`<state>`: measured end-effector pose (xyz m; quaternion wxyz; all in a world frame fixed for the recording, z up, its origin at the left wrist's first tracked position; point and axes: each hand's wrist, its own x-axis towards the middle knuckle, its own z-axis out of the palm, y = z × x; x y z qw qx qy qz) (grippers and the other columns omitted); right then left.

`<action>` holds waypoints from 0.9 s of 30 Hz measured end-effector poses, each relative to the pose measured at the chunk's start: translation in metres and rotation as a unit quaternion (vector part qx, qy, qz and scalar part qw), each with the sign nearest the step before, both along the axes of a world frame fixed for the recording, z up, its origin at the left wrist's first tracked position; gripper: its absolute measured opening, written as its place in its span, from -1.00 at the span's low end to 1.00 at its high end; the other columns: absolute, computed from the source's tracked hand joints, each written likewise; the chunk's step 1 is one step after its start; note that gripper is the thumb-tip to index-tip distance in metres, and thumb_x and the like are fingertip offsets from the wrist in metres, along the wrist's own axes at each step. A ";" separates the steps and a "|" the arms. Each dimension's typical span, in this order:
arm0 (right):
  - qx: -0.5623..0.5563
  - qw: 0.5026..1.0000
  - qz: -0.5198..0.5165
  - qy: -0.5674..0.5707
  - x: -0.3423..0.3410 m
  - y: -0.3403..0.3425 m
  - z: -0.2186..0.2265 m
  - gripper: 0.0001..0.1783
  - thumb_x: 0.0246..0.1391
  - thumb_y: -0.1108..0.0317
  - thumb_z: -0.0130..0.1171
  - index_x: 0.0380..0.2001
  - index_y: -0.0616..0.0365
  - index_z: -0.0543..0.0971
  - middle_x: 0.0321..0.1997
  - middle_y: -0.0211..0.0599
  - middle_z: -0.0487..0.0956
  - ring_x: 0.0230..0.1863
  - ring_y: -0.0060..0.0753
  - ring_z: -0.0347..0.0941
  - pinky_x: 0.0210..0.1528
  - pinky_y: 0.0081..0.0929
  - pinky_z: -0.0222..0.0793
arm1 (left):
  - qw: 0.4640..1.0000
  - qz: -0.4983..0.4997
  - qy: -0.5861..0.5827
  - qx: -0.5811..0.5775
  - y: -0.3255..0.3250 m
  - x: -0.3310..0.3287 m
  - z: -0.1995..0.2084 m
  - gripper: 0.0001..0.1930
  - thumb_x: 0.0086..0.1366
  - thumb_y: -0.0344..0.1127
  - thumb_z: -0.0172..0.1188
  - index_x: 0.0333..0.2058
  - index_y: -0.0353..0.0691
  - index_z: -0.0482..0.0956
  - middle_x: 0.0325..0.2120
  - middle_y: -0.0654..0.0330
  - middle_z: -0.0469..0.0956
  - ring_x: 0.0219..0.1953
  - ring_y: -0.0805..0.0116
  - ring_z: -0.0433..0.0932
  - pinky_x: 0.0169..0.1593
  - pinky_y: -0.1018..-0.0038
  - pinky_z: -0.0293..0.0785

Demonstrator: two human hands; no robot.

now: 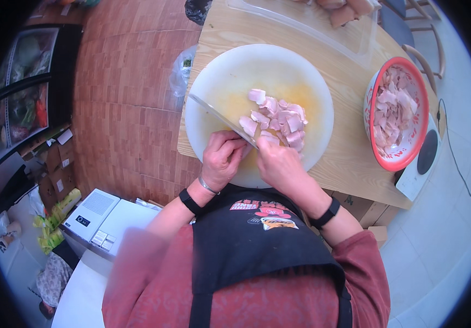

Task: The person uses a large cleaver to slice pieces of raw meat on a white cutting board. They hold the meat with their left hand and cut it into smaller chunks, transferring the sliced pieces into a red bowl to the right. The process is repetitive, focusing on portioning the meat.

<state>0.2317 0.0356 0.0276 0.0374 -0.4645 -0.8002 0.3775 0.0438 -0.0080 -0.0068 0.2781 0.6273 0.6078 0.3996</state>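
A round white cutting board (205,71) with yellowish stains lies on the wooden table. Several cut pieces of pale pink raw meat (287,120) are heaped on its middle and right. My right hand (283,168) is closed round the handle of a knife (220,116), whose blade points to the far left across the board. Just left of the blade, my left hand (222,158) has its fingers curled and pressed onto a piece of raw meat at the board's near edge. That piece is mostly hidden under the fingers.
To the right, a red-rimmed enamel bowl (426,117) holds more cut meat, beside a white device with a black disc (427,153). A clear plastic tray (295,27) with larger meat pieces sits at the far edge. A plastic bag (181,74) hangs by the table's left edge.
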 end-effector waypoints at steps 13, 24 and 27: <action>-0.009 0.999 0.022 -0.027 0.057 -0.022 0.056 -0.86 0.14 0.45 0.18 -0.26 0.14 0.43 -0.45 -0.07 0.57 -0.47 0.08 0.59 -0.47 -0.03 0.49 | 0.999 0.009 -0.025 -0.028 -0.003 -0.001 -0.001 -0.82 0.11 -0.61 0.35 -0.28 -0.29 0.67 -0.25 0.08 0.60 -0.21 0.04 0.57 -0.16 0.27 0.53; -0.031 0.997 0.031 -0.065 0.036 -0.019 0.048 -0.82 0.11 0.42 0.21 -0.24 0.16 0.44 -0.40 -0.09 0.60 -0.44 0.07 0.62 -0.41 -0.05 0.54 | 0.999 0.006 -0.023 -0.033 -0.001 -0.003 -0.002 -0.81 0.09 -0.63 0.32 -0.30 -0.30 0.63 -0.28 0.03 0.58 -0.21 -0.02 0.55 -0.14 0.21 0.52; -0.047 0.997 0.032 -0.051 0.044 -0.021 0.051 -0.82 0.11 0.43 0.20 -0.24 0.18 0.43 -0.39 -0.07 0.60 -0.42 0.09 0.62 -0.41 -0.05 0.54 | 0.999 0.004 -0.017 -0.036 -0.003 -0.004 -0.004 -0.82 0.09 -0.63 0.32 -0.31 -0.31 0.62 -0.29 0.03 0.58 -0.21 -0.03 0.55 -0.13 0.20 0.52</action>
